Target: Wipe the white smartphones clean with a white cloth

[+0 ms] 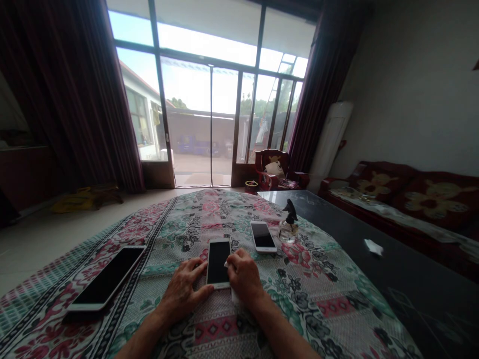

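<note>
A white-framed phone (218, 261) lies screen-up on the floral cloth (310, 289) in front of me. My left hand (184, 288) rests beside its left edge, fingers touching the frame and steadying it. My right hand (244, 277) is closed on a small white wipe or cloth (235, 298) at the phone's right edge; only a bit of it shows under the fingers. A second white phone (263, 236) lies farther back to the right. A larger phone or tablet (108, 280) lies at the left.
A small glass bottle with a dark bird-shaped top (289, 224) stands near the second phone. A dark glossy table (374, 279) with a crumpled white scrap (373, 246) extends right. A red sofa (411, 199) lines the right wall; glass doors (209, 124) are ahead.
</note>
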`<state>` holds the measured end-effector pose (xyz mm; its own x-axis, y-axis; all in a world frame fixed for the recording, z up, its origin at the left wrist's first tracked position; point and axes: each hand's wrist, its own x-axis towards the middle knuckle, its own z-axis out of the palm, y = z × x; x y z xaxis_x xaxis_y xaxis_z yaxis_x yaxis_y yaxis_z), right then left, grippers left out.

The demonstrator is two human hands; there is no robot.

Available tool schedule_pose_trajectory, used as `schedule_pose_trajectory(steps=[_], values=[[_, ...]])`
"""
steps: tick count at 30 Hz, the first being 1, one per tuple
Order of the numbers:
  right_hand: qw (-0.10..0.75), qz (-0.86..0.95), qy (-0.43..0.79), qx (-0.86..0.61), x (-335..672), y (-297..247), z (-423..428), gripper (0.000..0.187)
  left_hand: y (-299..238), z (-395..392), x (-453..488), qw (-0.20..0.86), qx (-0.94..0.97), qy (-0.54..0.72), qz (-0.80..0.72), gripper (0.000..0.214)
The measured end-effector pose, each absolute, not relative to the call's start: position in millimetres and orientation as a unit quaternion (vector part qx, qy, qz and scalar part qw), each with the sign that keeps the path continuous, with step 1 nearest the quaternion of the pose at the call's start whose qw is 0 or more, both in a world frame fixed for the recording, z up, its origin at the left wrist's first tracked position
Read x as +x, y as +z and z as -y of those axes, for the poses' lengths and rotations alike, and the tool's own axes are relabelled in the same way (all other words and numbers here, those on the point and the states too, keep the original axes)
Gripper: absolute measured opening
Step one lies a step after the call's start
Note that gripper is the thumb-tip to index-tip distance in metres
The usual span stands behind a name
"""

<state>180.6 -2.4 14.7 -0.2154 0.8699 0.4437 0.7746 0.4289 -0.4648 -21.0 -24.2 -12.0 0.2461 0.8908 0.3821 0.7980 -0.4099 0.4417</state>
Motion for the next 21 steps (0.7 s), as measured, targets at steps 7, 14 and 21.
schedule_pose_trajectory(steps=[7,14,21], values=[[0.338,0.792,0.082,-0.502,183,13,4,0.018,-11,25,-21,0.078,0.784,0.293,-0.542,0.050],[0.321,0.787,0.077,-0.521,180,18,-21,0.020,-9,26,-19,0.075,0.779,0.298,-0.547,0.048],[0.300,0.780,0.074,-0.544,173,26,-64,0.023,-8,27,-18,0.077,0.773,0.313,-0.546,0.047]])
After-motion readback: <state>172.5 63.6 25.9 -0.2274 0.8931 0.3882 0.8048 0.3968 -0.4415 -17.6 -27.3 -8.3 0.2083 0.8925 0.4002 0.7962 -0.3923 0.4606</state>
